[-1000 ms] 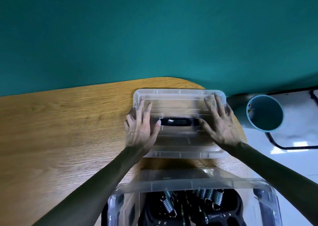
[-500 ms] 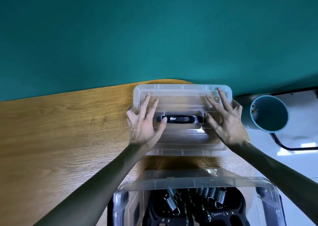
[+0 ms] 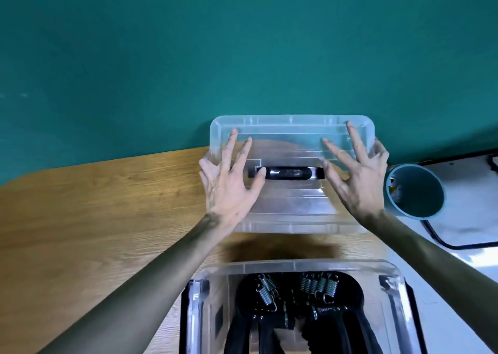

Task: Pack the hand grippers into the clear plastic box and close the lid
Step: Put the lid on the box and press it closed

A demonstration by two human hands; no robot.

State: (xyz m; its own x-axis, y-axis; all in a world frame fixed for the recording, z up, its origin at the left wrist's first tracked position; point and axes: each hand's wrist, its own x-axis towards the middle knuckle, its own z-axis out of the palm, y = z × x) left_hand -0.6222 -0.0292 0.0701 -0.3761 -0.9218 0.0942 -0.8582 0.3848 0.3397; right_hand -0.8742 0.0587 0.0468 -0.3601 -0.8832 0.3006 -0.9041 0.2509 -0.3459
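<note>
The clear plastic box (image 3: pixel 304 265) stands open at the near table edge. Several black hand grippers (image 3: pixel 293 310) with steel springs lie inside it. Beyond it, the clear lid (image 3: pixel 291 216) with a black handle (image 3: pixel 289 172) hangs above the table, tilted, and casts a shadow below. My left hand (image 3: pixel 229 189) grips the lid's left end, fingers spread on top. My right hand (image 3: pixel 361 186) grips its right end the same way.
The wooden table (image 3: pixel 94 219) runs off to the left, against a teal wall (image 3: pixel 242 43). A teal cylindrical bin (image 3: pixel 415 194) stands off the table's right edge, on a white floor with a black cable (image 3: pixel 442 235).
Both hands have raised the lid off the table and tilted its far edge up. The box shows more fully at the bottom of the view.
</note>
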